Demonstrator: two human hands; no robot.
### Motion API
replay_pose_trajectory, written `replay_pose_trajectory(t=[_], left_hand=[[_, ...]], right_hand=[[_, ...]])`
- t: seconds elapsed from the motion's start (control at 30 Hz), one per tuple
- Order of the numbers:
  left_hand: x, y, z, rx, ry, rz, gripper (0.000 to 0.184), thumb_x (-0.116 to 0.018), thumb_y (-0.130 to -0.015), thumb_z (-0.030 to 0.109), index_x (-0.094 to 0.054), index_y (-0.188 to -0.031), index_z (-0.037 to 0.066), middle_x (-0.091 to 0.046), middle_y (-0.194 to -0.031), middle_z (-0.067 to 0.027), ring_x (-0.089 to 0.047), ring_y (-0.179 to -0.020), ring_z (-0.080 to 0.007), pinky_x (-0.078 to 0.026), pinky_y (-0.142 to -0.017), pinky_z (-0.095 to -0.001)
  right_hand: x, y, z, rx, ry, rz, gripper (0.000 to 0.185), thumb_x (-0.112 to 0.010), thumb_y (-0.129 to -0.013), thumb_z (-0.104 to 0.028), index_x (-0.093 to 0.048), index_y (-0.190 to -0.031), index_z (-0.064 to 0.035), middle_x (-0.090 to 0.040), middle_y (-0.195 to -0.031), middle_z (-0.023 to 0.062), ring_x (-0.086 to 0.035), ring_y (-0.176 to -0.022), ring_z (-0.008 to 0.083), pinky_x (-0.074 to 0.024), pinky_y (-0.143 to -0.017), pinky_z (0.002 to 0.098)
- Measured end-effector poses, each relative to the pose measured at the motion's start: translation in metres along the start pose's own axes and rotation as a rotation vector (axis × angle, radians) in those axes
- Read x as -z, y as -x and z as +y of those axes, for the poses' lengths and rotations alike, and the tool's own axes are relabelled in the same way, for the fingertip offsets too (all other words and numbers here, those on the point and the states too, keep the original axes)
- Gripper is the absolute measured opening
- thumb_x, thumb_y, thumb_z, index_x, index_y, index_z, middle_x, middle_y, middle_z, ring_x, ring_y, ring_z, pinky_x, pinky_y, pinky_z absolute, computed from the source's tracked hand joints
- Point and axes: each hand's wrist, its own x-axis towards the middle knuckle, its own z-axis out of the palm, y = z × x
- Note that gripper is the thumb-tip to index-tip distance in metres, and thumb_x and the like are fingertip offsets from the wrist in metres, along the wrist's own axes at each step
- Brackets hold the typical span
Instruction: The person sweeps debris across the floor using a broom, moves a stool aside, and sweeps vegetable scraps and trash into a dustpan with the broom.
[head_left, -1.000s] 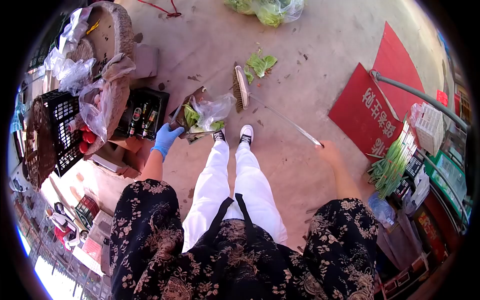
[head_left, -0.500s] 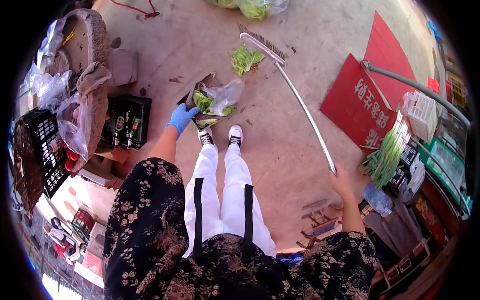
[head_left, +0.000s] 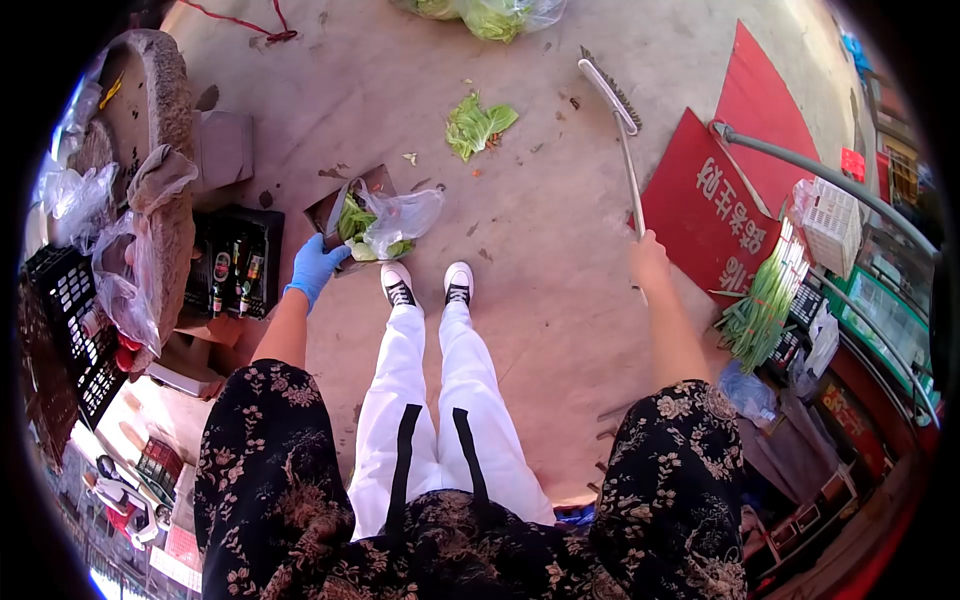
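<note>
My left hand (head_left: 317,268), in a blue glove, is closed on the near left edge of a dark, shallow box (head_left: 377,181). Green leaves (head_left: 352,219) and a clear plastic bag (head_left: 407,220) lie in it, the bag spilling over its right side. My right hand (head_left: 650,262) grips the metal handle of a long-handled broom (head_left: 611,93), whose bristled head is out ahead, tilted to the right. Loose lettuce-like leaves (head_left: 478,127) rest on the floor between the box and the broom head.
Small scraps dot the concrete floor (head_left: 520,220). Bagged greens (head_left: 492,17) sit at the far edge. A black crate with bottles (head_left: 237,262) and a rough stone-like basin (head_left: 172,110) stand left. At right are red boards (head_left: 701,205), scallions (head_left: 768,305) and a metal pole (head_left: 815,163).
The broom head has swung away to the right, off the loose leaves, and my right hand has slid higher up in view. My left hand and the box have shifted left and slightly nearer.
</note>
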Motion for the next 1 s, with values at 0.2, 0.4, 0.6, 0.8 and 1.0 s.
replay_pose_trajectory(t=[0.2,0.4,0.6,0.8,1.0], left_hand=[[0.004,-0.032,0.022,-0.022,-0.003,0.112,0.042,-0.071,-0.070,0.037,-0.055,-0.082,0.000,-0.062,-0.079,-0.0163,-0.060,-0.072,-0.0282,-0.046,-0.066,-0.0368],[0.014,-0.028,0.036,0.023,-0.038,0.110,0.044,-0.071,-0.070,0.040,-0.054,-0.080,0.001,-0.061,-0.076,-0.0151,-0.059,-0.070,-0.0288,-0.045,-0.065,-0.0377],[0.002,0.000,0.015,0.025,-0.088,0.091,0.045,-0.070,-0.071,0.042,-0.056,-0.087,0.001,-0.063,-0.085,-0.0179,-0.061,-0.081,-0.0327,-0.046,-0.070,-0.0390],[0.001,0.013,-0.005,0.033,0.005,0.036,0.046,-0.069,-0.071,0.041,-0.057,-0.091,0.001,-0.064,-0.090,-0.0182,-0.060,-0.086,-0.0343,-0.046,-0.073,-0.0390],[0.023,0.029,-0.048,0.012,0.016,-0.064,0.046,-0.069,-0.072,0.038,-0.057,-0.094,0.000,-0.063,-0.094,-0.0185,-0.060,-0.089,-0.0323,-0.046,-0.076,-0.0380]], right_hand=[[-0.073,0.040,-0.086,0.039,-0.046,-0.248,0.058,-0.053,-0.076,-0.004,-0.020,-0.120,0.0146,-0.055,-0.100,0.0321,-0.059,-0.094,0.0391,-0.0481,-0.080,0.0410],[-0.105,0.168,-0.096,0.156,-0.017,-0.483,0.067,-0.045,-0.080,-0.003,-0.004,-0.130,0.0158,-0.056,-0.098,0.0320,-0.057,-0.094,0.0419,-0.0464,-0.081,0.0437],[-0.088,0.256,-0.081,0.430,0.028,-0.648,0.050,-0.036,-0.083,-0.006,-0.019,-0.125,0.0141,-0.056,-0.088,0.0363,-0.058,-0.082,0.0463,-0.0451,-0.072,0.0516],[-0.078,0.278,-0.058,0.513,0.050,-0.773,0.047,-0.038,-0.082,-0.010,-0.027,-0.126,0.0042,-0.059,-0.076,0.0287,-0.058,-0.072,0.0451,-0.0446,-0.065,0.0533],[0.001,0.271,-0.047,0.573,0.475,-0.445,0.052,-0.043,-0.080,-0.007,-0.032,-0.131,-0.0027,-0.061,-0.073,0.0229,-0.061,-0.068,0.0375,-0.0480,-0.061,0.0465]])
